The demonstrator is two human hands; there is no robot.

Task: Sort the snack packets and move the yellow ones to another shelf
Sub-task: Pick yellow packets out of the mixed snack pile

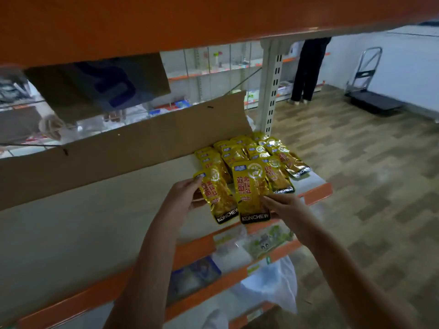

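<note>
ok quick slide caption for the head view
Left hand and right hand each place a yellow packet beside rows already on the shelf.

Both arms extended; left grip (187, 193) curled, right grip (282, 205) pinching.

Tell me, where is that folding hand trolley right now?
In the head view the folding hand trolley stands at the far upper right, on the wood-pattern floor against the white wall, right of a standing person.

Head camera, looking down, close over shelf (95, 224).
</note>
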